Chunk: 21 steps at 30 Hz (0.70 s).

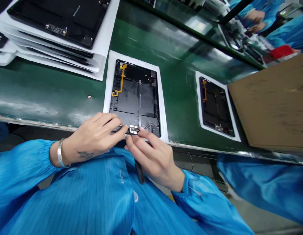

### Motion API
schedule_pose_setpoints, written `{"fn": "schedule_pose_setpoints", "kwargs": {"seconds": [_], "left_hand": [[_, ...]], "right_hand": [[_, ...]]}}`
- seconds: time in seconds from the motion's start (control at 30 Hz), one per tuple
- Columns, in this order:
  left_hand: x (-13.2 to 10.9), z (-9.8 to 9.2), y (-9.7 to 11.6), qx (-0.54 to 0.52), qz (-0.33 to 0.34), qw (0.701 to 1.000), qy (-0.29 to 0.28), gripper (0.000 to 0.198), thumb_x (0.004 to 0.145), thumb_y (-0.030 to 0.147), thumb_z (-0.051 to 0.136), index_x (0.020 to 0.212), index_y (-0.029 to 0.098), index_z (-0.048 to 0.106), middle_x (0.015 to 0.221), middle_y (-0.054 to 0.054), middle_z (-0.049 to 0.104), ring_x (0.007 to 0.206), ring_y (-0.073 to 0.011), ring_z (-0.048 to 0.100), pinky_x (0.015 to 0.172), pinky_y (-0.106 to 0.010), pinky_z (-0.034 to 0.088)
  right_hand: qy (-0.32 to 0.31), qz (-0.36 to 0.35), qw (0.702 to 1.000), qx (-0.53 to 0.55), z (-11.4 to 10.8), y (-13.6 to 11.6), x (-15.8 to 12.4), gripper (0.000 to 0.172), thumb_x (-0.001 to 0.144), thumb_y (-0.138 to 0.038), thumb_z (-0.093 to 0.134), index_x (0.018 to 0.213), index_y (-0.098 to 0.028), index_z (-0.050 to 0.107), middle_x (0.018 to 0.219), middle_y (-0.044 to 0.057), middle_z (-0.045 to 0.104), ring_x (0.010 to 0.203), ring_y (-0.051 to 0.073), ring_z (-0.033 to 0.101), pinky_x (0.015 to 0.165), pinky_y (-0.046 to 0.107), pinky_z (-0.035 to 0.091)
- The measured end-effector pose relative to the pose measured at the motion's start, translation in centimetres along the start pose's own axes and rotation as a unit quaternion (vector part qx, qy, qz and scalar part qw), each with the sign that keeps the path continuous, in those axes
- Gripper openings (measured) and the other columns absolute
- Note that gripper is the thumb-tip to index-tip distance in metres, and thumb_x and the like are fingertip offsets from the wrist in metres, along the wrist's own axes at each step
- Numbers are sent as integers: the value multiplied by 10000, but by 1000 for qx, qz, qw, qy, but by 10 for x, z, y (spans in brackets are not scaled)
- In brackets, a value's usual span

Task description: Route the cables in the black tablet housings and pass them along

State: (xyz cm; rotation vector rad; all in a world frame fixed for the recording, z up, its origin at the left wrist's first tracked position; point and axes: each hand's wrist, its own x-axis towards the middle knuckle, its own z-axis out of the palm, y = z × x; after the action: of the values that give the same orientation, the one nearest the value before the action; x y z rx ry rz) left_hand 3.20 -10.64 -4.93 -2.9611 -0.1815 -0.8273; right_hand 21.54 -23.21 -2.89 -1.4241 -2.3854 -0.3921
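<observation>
On the glossy green tabletop (180, 111): black rectangular device casing (148, 101), lies on white sheet (163, 124). At casing's near edge: left hand (98, 137), grip cannot be told; right hand (153, 156), grasps slim black tool (140, 172).

I'm in an electronics assembly workshop: an opened device shell (147, 98) with bare circuitry (134, 130) lies before me on the green counter (179, 104), a stack of similar shells (59, 36) nearby, and people across wear blue sleeves (292, 34) like mine.
</observation>
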Motion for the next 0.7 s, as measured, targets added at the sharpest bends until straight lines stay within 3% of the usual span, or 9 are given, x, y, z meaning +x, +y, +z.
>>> {"fn": "schedule_pose_setpoints", "kwargs": {"seconds": [0.17, 0.27, 0.4, 0.5, 0.7], "left_hand": [[-5, 2, -3, -54, -7, 997, 49, 205, 956, 164, 588, 1122, 74, 667, 1027, -114, 743, 948, -260, 697, 758, -375, 583], [-9, 4, -3, -72, -14, 995, 67, 201, 944, 140, 592, 1118, 73, 665, 1074, -115, 751, 1007, -257, 704, 846, -382, 596], [-13, 6, -2, -86, -18, 993, 75, 204, 935, 133, 600, 1121, 74, 663, 1118, -124, 753, 1053, -270, 711, 878, -396, 607], [-16, 4, -3, -104, -24, 992, 64, 215, 935, 130, 605, 1135, 81, 662, 1151, -121, 749, 1101, -278, 706, 901, -404, 612], [-26, -8, -14, -131, -146, 979, 52, 339, 942, 11, 481, 1251, 68, 609, 1296, -142, 684, 1275, -218, 621, 1112, -377, 516]], "right_hand": [[73, 83, 977, 180, 5, 5, -6, 152, 946, -106, 579, 1069, -142, 662, 858, 66, 694, 874, 188, 657, 812, 350, 600], [115, 131, 964, 202, 10, 3, -8, 206, 926, -64, 584, 1095, -155, 658, 891, 72, 699, 890, 199, 663, 812, 368, 589], [72, 113, 979, 151, 11, 0, -8, 222, 918, -78, 617, 1124, -149, 654, 905, 78, 708, 905, 209, 652, 830, 376, 588], [64, 78, 979, 178, 10, 1, -8, 185, 914, -92, 626, 1093, -126, 661, 868, 75, 699, 871, 200, 657, 863, 387, 596], [147, 161, 927, 304, 14, 6, 0, 207, 934, -69, 575, 1079, -175, 678, 928, 61, 725, 887, 190, 676, 796, 367, 562]]}}
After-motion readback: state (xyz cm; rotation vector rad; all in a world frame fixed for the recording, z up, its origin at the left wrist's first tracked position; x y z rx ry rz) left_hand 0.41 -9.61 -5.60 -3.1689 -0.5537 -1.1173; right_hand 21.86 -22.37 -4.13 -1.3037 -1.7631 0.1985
